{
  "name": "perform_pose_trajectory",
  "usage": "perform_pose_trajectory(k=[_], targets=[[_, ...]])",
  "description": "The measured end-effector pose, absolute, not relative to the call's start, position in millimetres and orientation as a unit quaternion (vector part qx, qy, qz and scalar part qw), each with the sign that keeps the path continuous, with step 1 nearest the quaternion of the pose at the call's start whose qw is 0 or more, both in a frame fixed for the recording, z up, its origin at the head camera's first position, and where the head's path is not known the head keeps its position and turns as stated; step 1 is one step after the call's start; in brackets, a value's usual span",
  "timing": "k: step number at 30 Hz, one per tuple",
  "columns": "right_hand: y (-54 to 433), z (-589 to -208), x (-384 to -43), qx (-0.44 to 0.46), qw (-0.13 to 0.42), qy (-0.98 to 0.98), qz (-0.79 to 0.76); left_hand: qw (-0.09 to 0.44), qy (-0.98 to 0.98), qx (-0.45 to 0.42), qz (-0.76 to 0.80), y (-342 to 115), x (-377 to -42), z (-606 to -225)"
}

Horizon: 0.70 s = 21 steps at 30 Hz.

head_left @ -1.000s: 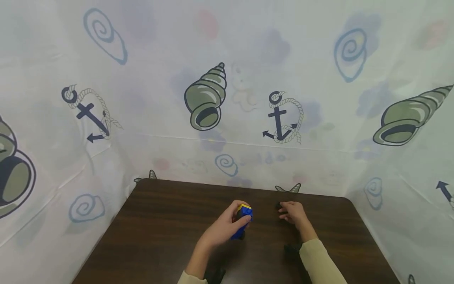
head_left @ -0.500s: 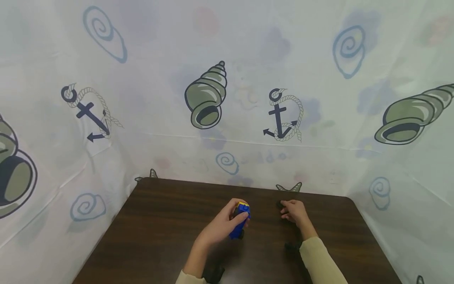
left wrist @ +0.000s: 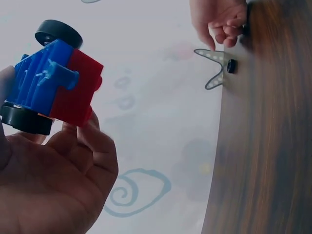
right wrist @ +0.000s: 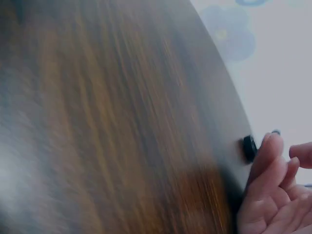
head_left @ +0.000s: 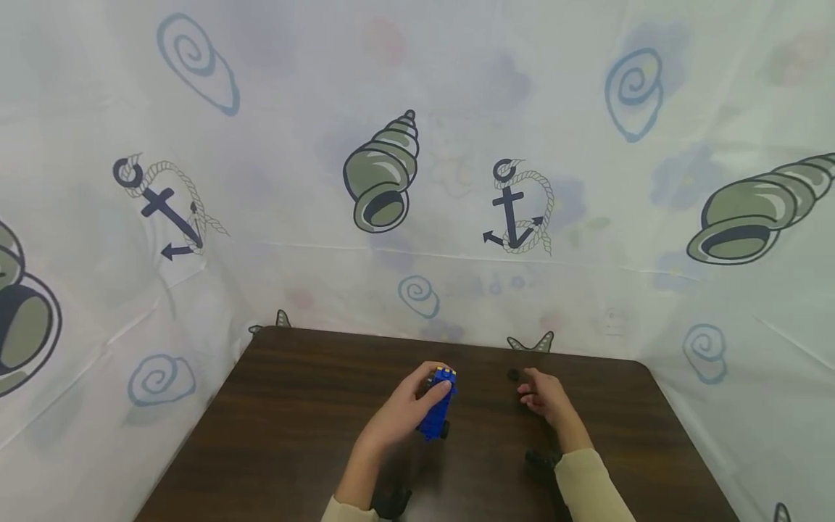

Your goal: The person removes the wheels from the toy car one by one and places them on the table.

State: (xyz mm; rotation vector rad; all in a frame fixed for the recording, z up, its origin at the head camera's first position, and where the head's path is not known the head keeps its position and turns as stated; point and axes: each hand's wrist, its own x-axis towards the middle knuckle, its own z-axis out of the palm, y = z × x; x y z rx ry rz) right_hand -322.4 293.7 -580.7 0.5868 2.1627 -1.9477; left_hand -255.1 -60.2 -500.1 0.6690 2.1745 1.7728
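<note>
My left hand [head_left: 406, 409] grips a toy car [head_left: 435, 412] built of blue blocks, held above the table. In the left wrist view the car [left wrist: 51, 80] shows blue and red blocks and black wheels. A small black wheel [head_left: 514, 375] lies near the table's far edge. Just to its right is my right hand [head_left: 548, 401], with its fingers loosely bent and nothing seen between them. A narrow gap separates that hand from the wheel [left wrist: 232, 66] in the left wrist view. In the right wrist view the wheel [right wrist: 249, 148] sits close beside the fingertips.
The dark wooden table [head_left: 313, 399] has rounded far corners. A pale cloth [head_left: 293, 145] printed with shells and anchors hangs behind it and along both sides. Black wrist cameras show beneath both wrists, one being the right camera [head_left: 541, 460].
My left hand has shifted slightly left and turned the car, so more of its blue side shows. My right hand has drawn a little to the right of the wheel, which stays put.
</note>
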Motion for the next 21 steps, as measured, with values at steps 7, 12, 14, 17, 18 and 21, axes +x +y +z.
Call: perform_pose_trajectory(k=[7, 12, 14, 17, 18, 21], targets=[[269.6, -578.8, -305.9, 0.122, 0.127, 0.695, -0.697, 0.168, 0.717, 0.215, 0.642, -63.6, -257.5, -500.3], [240.8, -570.1, -291.6, 0.054, 0.159, 0.677, -0.717, 0.181, 0.692, 0.212, 0.666, -64.9, -263.1, -504.9], [226.6, -561.7, -287.2, 0.032, 0.161, 0.682, -0.713, 0.175, 0.685, 0.213, 0.674, -64.3, -265.1, -505.9], [203.6, -545.1, -280.0, 0.001, 0.149, 0.700, -0.698, 0.164, 0.680, 0.220, 0.680, -62.6, -268.9, -506.5], [195.8, -538.9, -276.9, -0.011, 0.143, 0.710, -0.690, 0.159, 0.683, 0.222, 0.677, -62.2, -270.2, -506.7], [172.8, -521.4, -265.2, -0.065, 0.123, 0.746, -0.651, 0.152, 0.690, 0.224, 0.671, -62.8, -275.1, -506.0]])
